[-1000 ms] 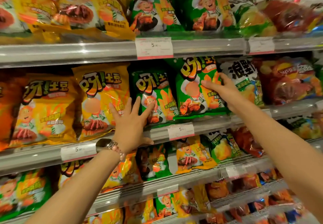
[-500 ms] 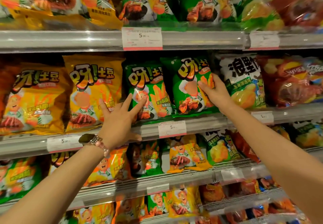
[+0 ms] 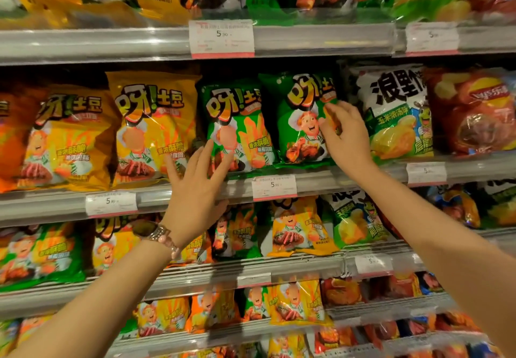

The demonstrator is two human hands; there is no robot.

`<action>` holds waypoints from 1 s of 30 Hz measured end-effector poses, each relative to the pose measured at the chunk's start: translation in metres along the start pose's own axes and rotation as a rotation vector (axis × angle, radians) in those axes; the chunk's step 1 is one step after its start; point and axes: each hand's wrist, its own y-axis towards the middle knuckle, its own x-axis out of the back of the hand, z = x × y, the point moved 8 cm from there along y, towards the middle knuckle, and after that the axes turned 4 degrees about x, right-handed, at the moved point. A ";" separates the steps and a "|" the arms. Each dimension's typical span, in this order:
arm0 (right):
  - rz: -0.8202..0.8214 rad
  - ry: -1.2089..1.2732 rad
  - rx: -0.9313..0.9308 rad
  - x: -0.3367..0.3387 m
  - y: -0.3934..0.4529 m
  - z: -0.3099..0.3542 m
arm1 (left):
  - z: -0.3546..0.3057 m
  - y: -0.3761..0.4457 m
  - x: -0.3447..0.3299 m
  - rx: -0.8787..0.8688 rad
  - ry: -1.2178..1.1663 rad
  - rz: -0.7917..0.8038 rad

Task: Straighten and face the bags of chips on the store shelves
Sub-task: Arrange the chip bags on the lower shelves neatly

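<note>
Two green chip bags stand side by side on the middle shelf (image 3: 321, 182). My left hand (image 3: 195, 190), fingers spread, touches the lower edge of the left green bag (image 3: 237, 123) with its fingertips. My right hand (image 3: 346, 134) pinches the right edge of the right green bag (image 3: 298, 117), which tilts a little to the left. Both bags face forward. A yellow bag (image 3: 153, 123) stands to the left of my left hand.
A white and green bag (image 3: 396, 112) and a red bag (image 3: 472, 112) stand to the right. Price tags (image 3: 222, 38) hang on the shelf rails. Shelves above and below hold several more bags. A watch is on my left wrist (image 3: 152, 230).
My view has moved closer to the shelf. My right hand has slid up the right green bag's edge and closed on it. My left hand stays at the left green bag.
</note>
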 end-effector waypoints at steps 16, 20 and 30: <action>0.567 -0.200 0.046 -0.100 -0.170 -0.029 | -0.045 -0.107 -0.169 0.103 -0.009 0.789; 0.639 -0.434 -0.249 -0.110 -0.161 -0.067 | -0.045 -0.106 -0.190 0.171 -0.024 0.831; 0.722 -0.168 -0.648 -0.131 -0.171 -0.117 | -0.046 -0.102 -0.204 0.147 0.123 0.820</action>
